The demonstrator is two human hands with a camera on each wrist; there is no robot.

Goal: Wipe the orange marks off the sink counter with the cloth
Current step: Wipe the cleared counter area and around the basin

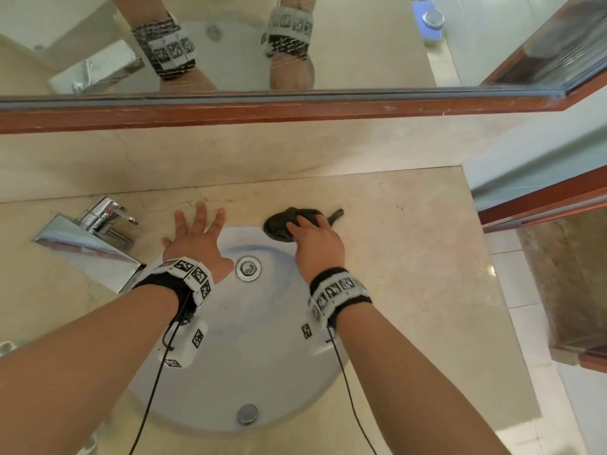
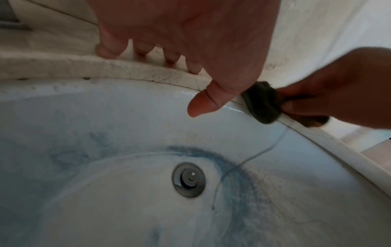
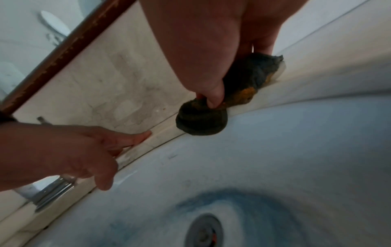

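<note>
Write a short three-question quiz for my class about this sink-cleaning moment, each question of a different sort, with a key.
1. True or false: the left hand holds the cloth.
2. Where does the dark cloth lie? A) in the basin by the drain; B) at the far rim of the basin, where it meets the marble counter; C) on the faucet.
3. Fill in: the stain on the cloth, seen from the right wrist, is ____.

Key: 1 false, the right hand has the grip on it, while the left lies spread, fingertips on the counter. 2 B. 3 orange.

Chrome faucet (image 1: pixel 98 228), basin drain (image 1: pixel 248 267), wood-framed mirror (image 1: pixel 295 44) behind.
</note>
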